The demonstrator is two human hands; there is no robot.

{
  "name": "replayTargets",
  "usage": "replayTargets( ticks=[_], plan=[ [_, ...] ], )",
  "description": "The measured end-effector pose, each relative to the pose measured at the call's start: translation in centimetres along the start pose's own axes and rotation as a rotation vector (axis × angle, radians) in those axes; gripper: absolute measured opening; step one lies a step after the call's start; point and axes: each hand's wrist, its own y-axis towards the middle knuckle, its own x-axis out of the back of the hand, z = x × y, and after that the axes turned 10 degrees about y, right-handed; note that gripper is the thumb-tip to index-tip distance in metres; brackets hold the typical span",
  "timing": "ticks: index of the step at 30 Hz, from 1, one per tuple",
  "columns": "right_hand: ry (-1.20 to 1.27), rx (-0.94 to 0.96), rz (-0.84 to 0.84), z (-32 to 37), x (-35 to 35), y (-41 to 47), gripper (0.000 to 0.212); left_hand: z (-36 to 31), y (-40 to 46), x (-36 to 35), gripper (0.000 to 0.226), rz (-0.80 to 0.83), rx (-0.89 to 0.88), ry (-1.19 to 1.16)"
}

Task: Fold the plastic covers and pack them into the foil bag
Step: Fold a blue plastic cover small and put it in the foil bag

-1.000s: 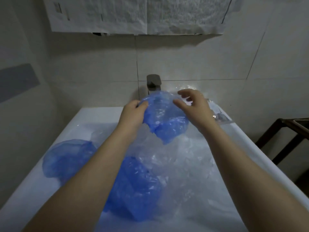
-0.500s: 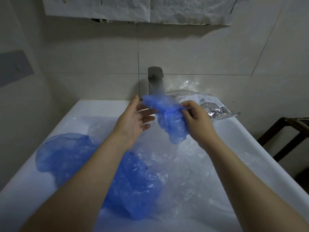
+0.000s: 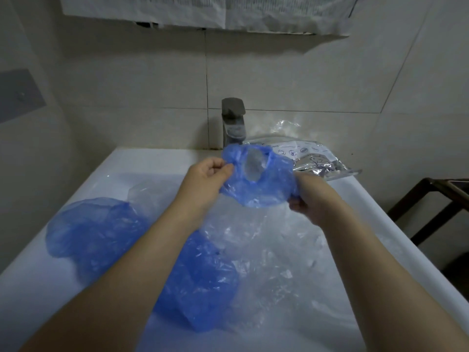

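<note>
Left hand (image 3: 206, 177) fingers curled, pinching left edge of blue plastic cover (image 3: 264, 185). Right hand (image 3: 311, 196) fingers wrapped round its right edge. Cover stretched between both hands, held above sink (image 3: 142, 161), opening in cover facing camera. Foil bag (image 3: 317, 161) lying just beyond right-hand fingers, beside tap (image 3: 233, 121). More blue covers (image 3: 96, 227) and clear plastic (image 3: 274, 247) below hands, near forearms.

Faucet (image 3: 233, 123) just beside foil bag (image 3: 317, 158)
</note>
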Motion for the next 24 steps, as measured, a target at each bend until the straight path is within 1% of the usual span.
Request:
replayTargets(
  ticks=[1, 2, 3, 4, 5, 6, 7, 8, 9, 10, 12, 14, 16, 17, 18, 19, 20, 21, 22, 23, 24],
  plan=[
    [-0.051, 0.097, -0.055, 0.2, 0.5, 0.1, 0.018, 0.2, 0.2, 0.3, 0.015, -0.053, -0.005, 0.008],
    [-0.116, 0.237, -0.118, 0.5, 0.5, 0.0, 0.016, 0.3, 0.3, 0.6, 0.015, -0.091, -0.009, 0.029],
    [-0.21, 0.425, -0.194, 0.8, 0.3, -0.4, 0.025, 0.5, 0.4, 0.7, 0.015, -0.112, -0.022, 0.051],
    [-0.319, 0.668, -0.236, 1.1, -0.2, -1.3, 0.032, 0.5, 0.3, 0.8, 0.016, -0.123, -0.038, 0.065],
    [-0.423, 0.916, -0.211, 1.4, -0.8, -2.1, 0.032, 0.6, 0.3, 0.8, 0.016, -0.129, -0.059, 0.07],
    [-0.522, 1.112, -0.106, 1.7, -1.5, -3.0, 0.03, 0.5, 0.2, 0.8, 0.017, -0.13, -0.083, 0.071],
    [-0.635, 1.206, 0.035, 1.7, -2.2, -3.9, 0.028, 0.3, 0.2, 0.8, 0.019, -0.129, -0.113, 0.072],
    [-0.775, 1.203, 0.158, 1.3, -2.9, -4.4, 0.027, 0.1, 0.1, 0.8, 0.021, -0.122, -0.144, 0.075],
    [-0.923, 1.104, 0.234, 0.9, -3.4, -4.5, 0.028, 0.0, 0.0, 0.7, 0.022, -0.111, -0.173, 0.086],
    [-1.076, 0.988, 0.256, 0.2, -3.7, -4.2, 0.033, -0.1, -0.1, 0.7, 0.022, -0.099, -0.197, 0.102],
    [-1.332, 0.802, 0.213, -0.5, -3.2, -3.1, 0.043, -0.1, -0.2, 0.8, 0.021, -0.088, -0.235, 0.135],
    [-1.404, 0.728, 0.102, -0.5, -2.5, -2.4, 0.042, -0.1, -0.2, 1.1, 0.019, -0.1, -0.229, 0.111],
    [-1.423, 0.62, 0.006, -0.3, -1.3, -1.6, 0.034, -0.1, 0.1, 1.6, 0.018, -0.132, -0.207, 0.04],
    [-1.401, 0.562, -0.008, -0.4, -0.9, -1.4, 0.029, -0.1, 0.3, 1.8, 0.017, -0.151, -0.202, 0.013],
    [-1.332, 0.558, -0.02, -0.4, -0.6, -1.2, 0.025, 0.0, 0.4, 2.1, 0.017, -0.164, -0.199, -0.011],
    [-1.251, 0.59, -0.043, -0.3, -0.4, -1.2, 0.021, 0.0, 0.5, 2.3, 0.016, -0.169, -0.202, -0.025],
    [-1.153, 0.674, -0.076, 0.0, -0.5, -1.4, 0.019, 0.1, 0.5, 2.4, 0.016, -0.162, -0.202, -0.024],
    [-1.063, 0.819, -0.109, 0.2, -0.8, -1.7, 0.019, 0.1, 0.5, 2.4, 0.015, -0.149, -0.203, -0.012],
    [-1.053, 0.988, -0.122, 0.3, -1.1, -1.8, 0.02, 0.1, 0.4, 2.3, 0.014, -0.132, -0.205, 0.002],
    [-1.101, 1.135, -0.129, 0.2, -1.5, -1.8, 0.025, 0.1, 0.3, 2.2, 0.014, -0.116, -0.212, 0.008],
    [-1.182, 1.236, -0.112, -0.1, -1.8, -1.7, 0.032, -0.1, 0.2, 2.1, 0.014, -0.102, -0.223, 0.008]
  ],
)
